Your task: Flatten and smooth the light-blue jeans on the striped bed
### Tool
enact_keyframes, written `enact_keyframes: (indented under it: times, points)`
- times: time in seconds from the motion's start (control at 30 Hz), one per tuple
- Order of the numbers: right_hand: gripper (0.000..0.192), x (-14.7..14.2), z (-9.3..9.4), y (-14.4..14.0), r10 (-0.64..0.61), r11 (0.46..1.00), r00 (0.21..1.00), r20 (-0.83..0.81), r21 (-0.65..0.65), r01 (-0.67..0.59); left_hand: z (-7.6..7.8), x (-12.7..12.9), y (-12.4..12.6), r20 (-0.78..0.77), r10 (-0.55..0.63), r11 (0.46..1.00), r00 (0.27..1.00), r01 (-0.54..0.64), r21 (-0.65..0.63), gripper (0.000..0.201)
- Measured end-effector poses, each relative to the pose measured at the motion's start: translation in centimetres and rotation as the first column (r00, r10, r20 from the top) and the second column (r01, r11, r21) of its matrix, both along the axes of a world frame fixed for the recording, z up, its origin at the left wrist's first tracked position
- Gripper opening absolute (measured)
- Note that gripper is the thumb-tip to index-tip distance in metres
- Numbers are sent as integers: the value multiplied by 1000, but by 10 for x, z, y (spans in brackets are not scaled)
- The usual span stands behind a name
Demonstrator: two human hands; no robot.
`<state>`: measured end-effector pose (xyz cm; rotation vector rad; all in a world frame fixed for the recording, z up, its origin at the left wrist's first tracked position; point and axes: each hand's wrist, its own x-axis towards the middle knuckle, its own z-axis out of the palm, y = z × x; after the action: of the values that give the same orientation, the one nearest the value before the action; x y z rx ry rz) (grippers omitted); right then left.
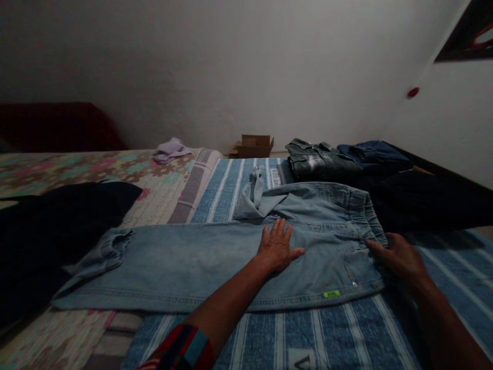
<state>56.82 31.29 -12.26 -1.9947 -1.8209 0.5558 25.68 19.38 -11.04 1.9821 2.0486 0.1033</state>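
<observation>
- Head view: a pair of light blue jeans is seen laid lengthwise across the middle, waist end to the right, one leg stretched to the left. It is spread mostly over a blue striped cloth; the leg end is extended past it onto a floral sheet.
- Left hand: laid palm down on the denim near mid-length; grip spread, fingers parted, nothing pinched. A multicoloured sleeve is worn on this arm.
- Right hand: placed at the waist end; the gathered waistband is pinched in the grip, thumb laid over the cloth. Remaining fingers are partly hidden.
- A small bright green tag is attached along the near side seam; its lettering is too small to be read.
- On the far side, part of the jeans is bunched up and folded over itself. At the left, the cuff is seen gathered and creased.
- Dark garment: heaped at left, by the leg end.
- Folded grey-green denim: set beyond the waist; dark blue clothing is placed just right of it.
- Lilac cloth: crumpled on the floral sheet, far side.
- Cardboard box: seen open near the wall.
</observation>
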Motion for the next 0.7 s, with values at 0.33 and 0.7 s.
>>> enact_keyframes:
  times: [0.33, 0.7]
  points:
    - [68, 1, 9, -14, 35, 999, 974, 222, 28, -43, -2, -1, -1, 0, -1, 999, 1000, 1, 34, 84]
    - [74, 8, -7, -19, 36, 998, 969, 246, 35, -46, 0, 1, -4, 29, 3, 1000, 1000, -3, 3, 87]
